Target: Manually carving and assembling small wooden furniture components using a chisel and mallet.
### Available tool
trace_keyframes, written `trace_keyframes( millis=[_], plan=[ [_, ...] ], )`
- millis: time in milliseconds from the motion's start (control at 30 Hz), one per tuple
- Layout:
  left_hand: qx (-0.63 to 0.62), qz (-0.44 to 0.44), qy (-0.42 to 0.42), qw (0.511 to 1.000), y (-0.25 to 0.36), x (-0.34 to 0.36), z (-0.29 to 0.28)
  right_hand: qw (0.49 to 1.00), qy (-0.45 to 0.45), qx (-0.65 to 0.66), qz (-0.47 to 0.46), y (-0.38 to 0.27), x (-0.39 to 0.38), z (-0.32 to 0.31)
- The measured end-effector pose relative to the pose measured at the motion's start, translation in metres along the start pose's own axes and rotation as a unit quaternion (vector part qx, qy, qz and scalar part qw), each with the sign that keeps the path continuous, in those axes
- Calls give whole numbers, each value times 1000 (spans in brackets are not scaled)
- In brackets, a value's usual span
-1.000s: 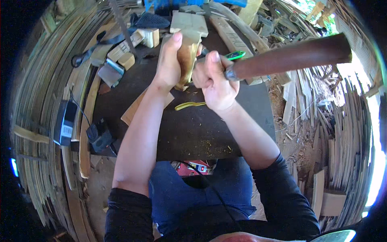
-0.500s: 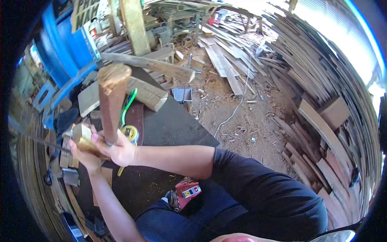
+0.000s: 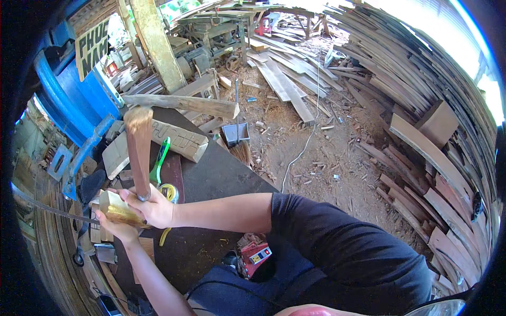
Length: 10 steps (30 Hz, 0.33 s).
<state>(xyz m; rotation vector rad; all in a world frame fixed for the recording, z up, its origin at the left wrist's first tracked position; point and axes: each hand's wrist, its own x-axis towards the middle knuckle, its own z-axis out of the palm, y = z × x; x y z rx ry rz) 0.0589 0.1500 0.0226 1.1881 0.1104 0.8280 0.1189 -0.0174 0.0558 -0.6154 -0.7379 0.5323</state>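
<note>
My right hand (image 3: 159,208) is closed near the lower end of a thick, brown wooden-handled tool (image 3: 139,158). The handle stands upright, its top end pale and frayed; metal shows at its lower end, and any blade is hidden. Below and to the left, my left hand (image 3: 121,229) grips a yellowish wood block (image 3: 117,210) from underneath. Both hands meet at this block. Just beyond my right hand lie a yellow tape measure (image 3: 169,193) and a bright green-handled tool (image 3: 159,162) on the dark tabletop (image 3: 224,163).
A thick board with carved marks (image 3: 182,141) and a long wooden bar (image 3: 182,104) rest at the table's far side. A dustpan (image 3: 235,135) stands beyond its edge. Blue machinery (image 3: 79,100) is at left, stacked planks (image 3: 416,68) at right. A white cord (image 3: 303,152) crosses the floor.
The view has shifted, so both hands and the block appear slightly lower. The tool's handle shows a little more upright; both grips look the same.
</note>
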Motion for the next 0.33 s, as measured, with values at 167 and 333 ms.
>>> trace_keyframes(
  millis=[167,333],
  plan=[
    [3,22,-94,995,9,-4,19,992,-82,-99,7,-4,-17,-18],
    [-27,9,-130,991,10,-1,18,983,-105,-151,5,-7,-24,-43]
  ],
)
